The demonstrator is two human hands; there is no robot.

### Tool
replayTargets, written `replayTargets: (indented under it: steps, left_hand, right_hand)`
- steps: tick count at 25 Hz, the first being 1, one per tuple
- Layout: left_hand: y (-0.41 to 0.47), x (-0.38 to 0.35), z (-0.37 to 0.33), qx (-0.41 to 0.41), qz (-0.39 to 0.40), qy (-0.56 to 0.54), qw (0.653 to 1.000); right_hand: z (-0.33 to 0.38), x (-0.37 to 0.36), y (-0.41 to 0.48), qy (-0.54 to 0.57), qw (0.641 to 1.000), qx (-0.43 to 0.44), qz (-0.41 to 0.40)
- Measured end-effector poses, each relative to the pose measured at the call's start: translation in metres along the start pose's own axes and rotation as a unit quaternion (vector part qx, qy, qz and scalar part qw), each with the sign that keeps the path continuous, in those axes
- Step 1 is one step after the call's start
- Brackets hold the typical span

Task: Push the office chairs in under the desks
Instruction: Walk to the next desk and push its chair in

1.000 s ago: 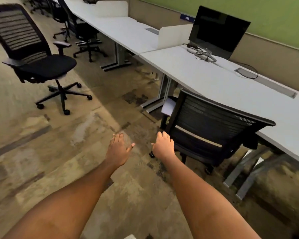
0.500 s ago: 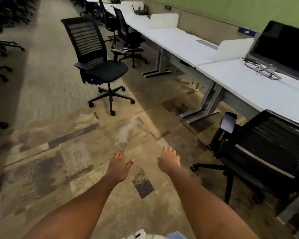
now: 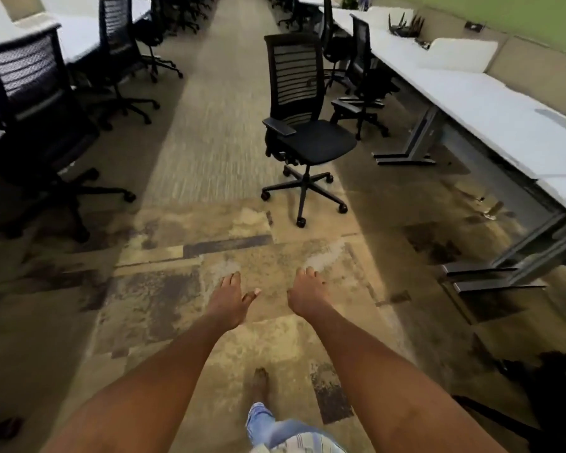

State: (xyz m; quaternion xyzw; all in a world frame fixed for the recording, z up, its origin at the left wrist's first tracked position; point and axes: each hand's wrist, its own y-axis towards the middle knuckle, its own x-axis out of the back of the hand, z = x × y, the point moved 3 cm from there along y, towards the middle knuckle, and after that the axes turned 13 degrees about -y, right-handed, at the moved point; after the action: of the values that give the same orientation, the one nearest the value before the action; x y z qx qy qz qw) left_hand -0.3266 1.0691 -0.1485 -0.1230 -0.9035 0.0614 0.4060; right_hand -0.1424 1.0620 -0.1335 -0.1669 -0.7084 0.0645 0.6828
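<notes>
Office chair (image 3: 303, 125) stands alone in the carpet aisle, well apart from the desk (image 3: 490, 106) along the right edge. Our left hand (image 3: 231, 300) and right hand (image 3: 306, 297) hold nothing, fingers loosely spread. We judge the approach is in hand; next we grip its backrest and roll it under.

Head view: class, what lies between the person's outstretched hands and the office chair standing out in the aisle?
Only bare patchy carpet separates the hands from the chair.

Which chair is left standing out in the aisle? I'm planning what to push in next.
The black mesh-back chair straight ahead of both hands, alone on the carpet, clear of the right-hand desks. The other chairs sit close to their desks.
</notes>
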Motion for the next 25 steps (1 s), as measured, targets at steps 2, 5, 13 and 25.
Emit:
replayTargets:
  steps: [2, 5, 13, 25]
  left_hand:
    - [0.036, 0.021, 0.014, 0.019, -0.003, -0.001, 1.000]
    - [0.081, 0.048, 0.038, 0.062, 0.003, -0.010, 0.998]
    - [0.234, 0.121, 0.080, 0.102, -0.003, 0.021, 0.995]
    - [0.519, 0.244, 0.127, 0.079, 0.061, 0.061, 0.993]
  right_hand:
    - [0.027, 0.010, 0.044, 0.004, 1.000, 0.024, 0.015]
    - [0.061, 0.024, 0.100, 0.000, 0.998, 0.052, 0.040]
    - [0.128, 0.088, 0.272, 0.018, 0.992, 0.117, 0.038]
    - [0.235, 0.176, 0.522, 0.015, 0.997, 0.079, 0.017]
